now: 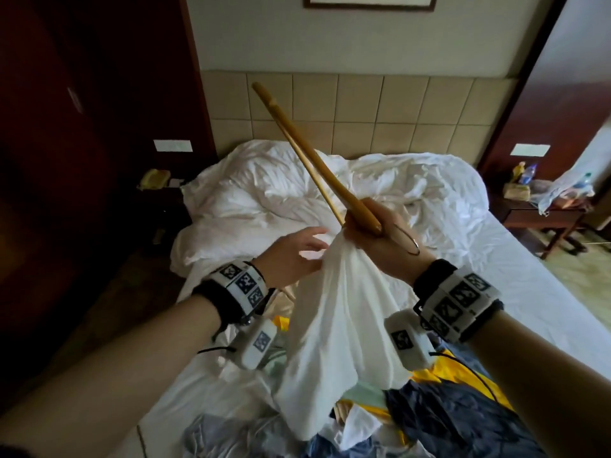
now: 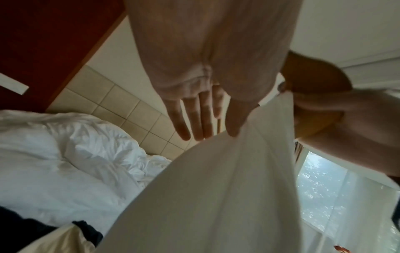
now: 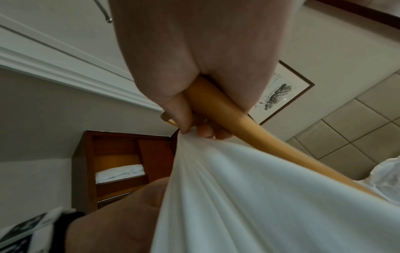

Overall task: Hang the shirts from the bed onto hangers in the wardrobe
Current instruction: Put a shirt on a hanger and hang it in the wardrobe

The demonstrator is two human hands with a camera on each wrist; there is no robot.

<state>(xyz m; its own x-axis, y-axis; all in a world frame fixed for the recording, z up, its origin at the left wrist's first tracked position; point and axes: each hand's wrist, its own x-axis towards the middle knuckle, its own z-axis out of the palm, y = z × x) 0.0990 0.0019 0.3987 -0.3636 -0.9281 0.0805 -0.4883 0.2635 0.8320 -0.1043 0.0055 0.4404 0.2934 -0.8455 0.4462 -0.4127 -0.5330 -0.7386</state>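
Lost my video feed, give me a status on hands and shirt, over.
Right hand grips wooden hanger plus bunched white shirt. Left hand open, fingers against shirt. Shirt not yet on hanger. Nothing in the way.

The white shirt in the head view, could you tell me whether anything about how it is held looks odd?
Yes. The white shirt hangs bunched from the right hand, which grips it together with the wooden hanger. The hanger juts up outside the fabric, not inside the shirt. The left hand touches the cloth with its fingers straight.
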